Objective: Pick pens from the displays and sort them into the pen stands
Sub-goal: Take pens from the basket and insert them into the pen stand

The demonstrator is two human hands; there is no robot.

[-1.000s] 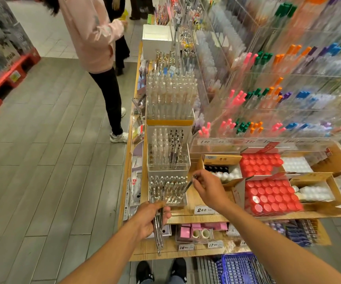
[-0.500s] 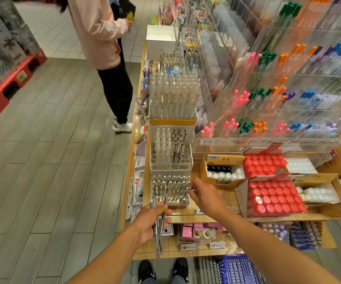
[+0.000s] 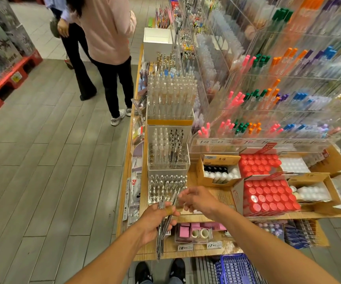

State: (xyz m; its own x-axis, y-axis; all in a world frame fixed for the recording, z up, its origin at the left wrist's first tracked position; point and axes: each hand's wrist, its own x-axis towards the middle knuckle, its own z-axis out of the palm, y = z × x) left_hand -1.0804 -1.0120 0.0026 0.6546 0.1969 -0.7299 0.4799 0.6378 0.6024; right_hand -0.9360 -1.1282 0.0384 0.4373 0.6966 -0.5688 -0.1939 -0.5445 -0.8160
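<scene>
A clear acrylic pen stand rises in tiers on the wooden shelf: a low tier of silver-tipped pens, a middle tier with white and black pens, and a tall tier of clear pens. My left hand is shut on a bundle of slim dark pens that hangs below the shelf edge. My right hand is just right of it, in front of the low tier. Its fingertips pinch the top of one pen, which slants down into the bundle.
Open cartons of red-capped jars and white bottles stand to the right. A wall display of coloured pens fills the upper right. Two people stand in the aisle beside the shelf. A blue basket sits by my feet.
My right hand has drawn back from the low tier with a pen and brought it to the bundle in my left hand. The left hand has risen slightly.
</scene>
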